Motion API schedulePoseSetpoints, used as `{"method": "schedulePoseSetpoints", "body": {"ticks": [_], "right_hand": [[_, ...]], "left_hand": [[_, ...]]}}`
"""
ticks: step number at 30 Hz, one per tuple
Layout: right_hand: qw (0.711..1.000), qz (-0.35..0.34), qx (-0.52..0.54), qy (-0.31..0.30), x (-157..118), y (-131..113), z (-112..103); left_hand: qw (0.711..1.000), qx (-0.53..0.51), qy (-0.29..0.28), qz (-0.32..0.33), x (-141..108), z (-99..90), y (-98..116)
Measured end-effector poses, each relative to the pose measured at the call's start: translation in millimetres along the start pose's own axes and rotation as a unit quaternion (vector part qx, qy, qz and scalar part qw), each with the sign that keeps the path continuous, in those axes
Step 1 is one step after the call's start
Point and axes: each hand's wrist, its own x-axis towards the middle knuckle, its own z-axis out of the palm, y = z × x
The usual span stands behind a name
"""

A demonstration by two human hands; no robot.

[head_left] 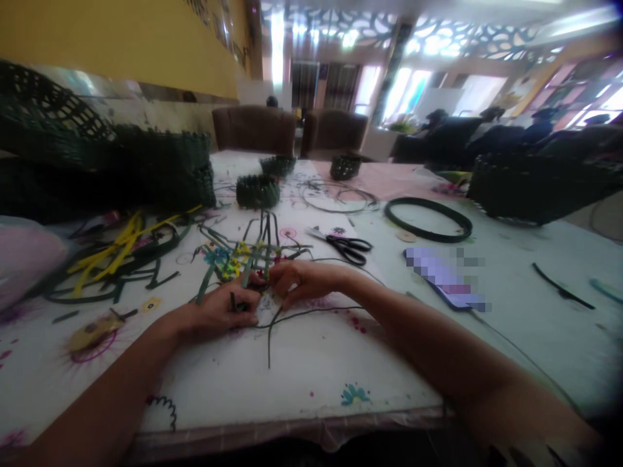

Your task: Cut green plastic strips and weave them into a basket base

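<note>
A partly woven piece of flat green strips (pixel 265 228) lies on the table, its ends sticking out in several directions. At its near edge my left hand (pixel 228 305) is closed, fingers wrapped round green strips. My right hand (pixel 309 277) is beside it with thumb and fingers pinched on a thin green strip (pixel 269 344), whose end hangs down toward me. Another long thin strip (pixel 321 311) runs off to the right beneath my right forearm. Between the hands the crossing of the strips is partly hidden by my fingers. Black-handled scissors (pixel 350 248) lie open just beyond my right hand.
Yellow strips (pixel 114 250) and loose green ones lie at left, near a tape roll (pixel 95 334). A purple phone-like object (pixel 438 279) and a dark green ring (pixel 428 219) are on the right. Small woven baskets (pixel 257 192) stand behind; larger dark baskets (pixel 540 188) flank the table.
</note>
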Motion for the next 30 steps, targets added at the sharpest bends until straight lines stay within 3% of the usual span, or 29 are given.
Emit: {"method": "schedulePoseSetpoints", "body": {"ticks": [8,16,23,30], "right_hand": [[0.996,0.016,0.092,0.014,-3,9,-1],[0.999,0.013,-0.041,0.021,2,-2,9],[0.99,0.009,0.117,0.081,-3,10,6],[0.988,0.031,0.144,0.053,-2,7,5]], "left_hand": [[1.0,0.015,0.017,0.008,1,0.4,4],[0.999,0.037,0.021,-0.02,-1,0.6,4],[0.999,0.033,0.023,0.024,1,0.2,-3],[0.999,0.019,0.027,0.006,2,-0.1,6]]}}
